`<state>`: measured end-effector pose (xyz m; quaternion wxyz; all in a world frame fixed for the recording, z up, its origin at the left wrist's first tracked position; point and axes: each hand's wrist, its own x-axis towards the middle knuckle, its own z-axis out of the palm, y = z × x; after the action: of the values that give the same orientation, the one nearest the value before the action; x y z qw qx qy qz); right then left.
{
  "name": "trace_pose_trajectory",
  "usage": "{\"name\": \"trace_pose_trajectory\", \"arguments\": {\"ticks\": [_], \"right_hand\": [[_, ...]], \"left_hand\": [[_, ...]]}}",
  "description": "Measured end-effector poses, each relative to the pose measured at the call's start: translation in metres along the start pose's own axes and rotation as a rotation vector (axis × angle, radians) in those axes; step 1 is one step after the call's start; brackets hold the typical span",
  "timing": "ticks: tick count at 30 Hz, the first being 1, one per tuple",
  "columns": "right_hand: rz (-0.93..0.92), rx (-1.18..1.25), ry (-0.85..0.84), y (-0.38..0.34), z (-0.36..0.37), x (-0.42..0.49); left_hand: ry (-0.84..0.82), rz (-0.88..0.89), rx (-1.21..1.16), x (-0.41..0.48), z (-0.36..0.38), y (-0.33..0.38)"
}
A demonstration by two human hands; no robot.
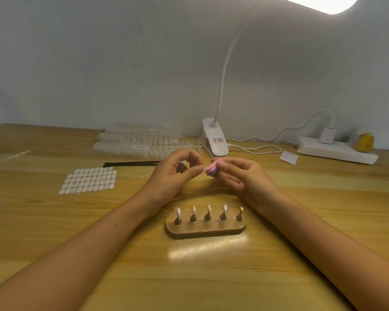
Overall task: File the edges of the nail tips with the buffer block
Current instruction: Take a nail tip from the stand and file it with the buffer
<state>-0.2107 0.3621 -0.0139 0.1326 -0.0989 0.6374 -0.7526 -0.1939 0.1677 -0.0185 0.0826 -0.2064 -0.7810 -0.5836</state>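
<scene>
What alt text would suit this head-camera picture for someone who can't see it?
A person's right hand holds a pink-and-purple buffer block beside what seems a clear nail tip pinched in the left hand, above a wooden table. Nearer the camera, a wooden stand has five pegs, four bearing clear tips.

Mostly hidden inside the curled fingers of the right hand (238,176): the buffer block (211,168), only a pink and purple end showing. Too small and blurred to tell: whether a nail tip sits in the pinch of the left hand (173,176). Cut off by the top edge: the lamp head (323,3). Unreadable at this size: the label (218,140) on the lamp clamp (215,151). Blurred beyond naming: 1 yellow thing (365,142) at far right.
</scene>
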Motion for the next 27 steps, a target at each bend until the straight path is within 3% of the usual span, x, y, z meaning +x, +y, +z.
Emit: {"name": "trace_pose_trajectory", "arguments": {"ticks": [4, 7, 10, 14, 18, 21, 25, 27], "right_hand": [[0.022, -0.124, -0.075, 0.0010, 0.0017, -0.0004], [-0.007, 0.020, 0.022, 0.0008, -0.0009, 0.0010], [0.023, -0.099, -0.059, -0.0004, 0.0008, -0.0003], [-0.006, 0.103, 0.059, -0.0016, -0.0066, 0.0012], [0.031, -0.129, -0.043, -0.0041, -0.0026, -0.0015], [-0.024, 0.009, 0.079, -0.0031, -0.0043, 0.0002], [-0.013, -0.162, -0.003, -0.0007, -0.0012, -0.0009], [-0.046, -0.024, 0.109, -0.0008, -0.0042, 0.0007]], "left_hand": [[-0.004, 0.007, 0.017, -0.0004, 0.0000, 0.0004], [0.002, 0.004, 0.003, -0.0006, -0.0002, 0.0009], [-0.005, 0.010, 0.029, -0.0007, -0.0001, 0.0014], [-0.002, 0.030, 0.090, -0.0005, 0.0007, 0.0018], [-0.015, 0.065, 0.131, 0.0001, 0.0010, 0.0033], [-0.050, 0.072, 0.138, 0.0008, 0.0015, 0.0025], [-0.045, 0.074, 0.143, 0.0005, 0.0001, 0.0016], [-0.066, 0.057, 0.143, -0.0002, -0.0009, 0.0017]]}}
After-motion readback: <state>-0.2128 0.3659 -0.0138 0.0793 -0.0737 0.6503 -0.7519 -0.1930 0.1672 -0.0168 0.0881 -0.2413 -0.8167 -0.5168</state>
